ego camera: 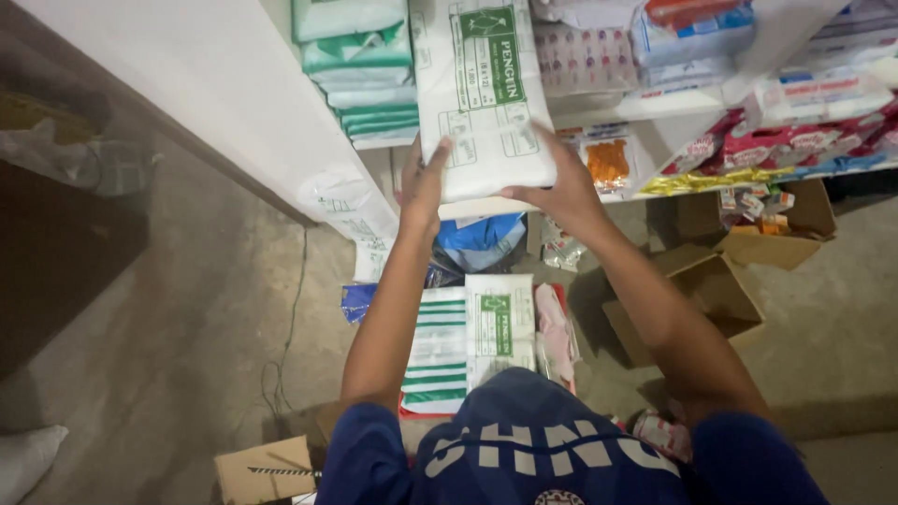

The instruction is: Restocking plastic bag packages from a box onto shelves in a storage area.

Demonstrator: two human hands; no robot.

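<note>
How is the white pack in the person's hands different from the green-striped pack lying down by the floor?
The white pack is held up against the shelf by the left hand and right hand; the green-striped pack lies flat below, untouched. The white pack is mostly plain with a green label; the striped one carries green bars. Both are flat plastic-wrapped bundles.

A flat white plastic packet with green printed label (pixel 482 98) is held upright against white shelves. Left of it sits a stack of green-and-white folded packets (pixel 360 70). Below, on the floor, lie a green-striped white packet (pixel 437 351) and a matching white packet with green label (pixel 500 327). Open brown cardboard boxes (pixel 711 290) stand at right.
</note>
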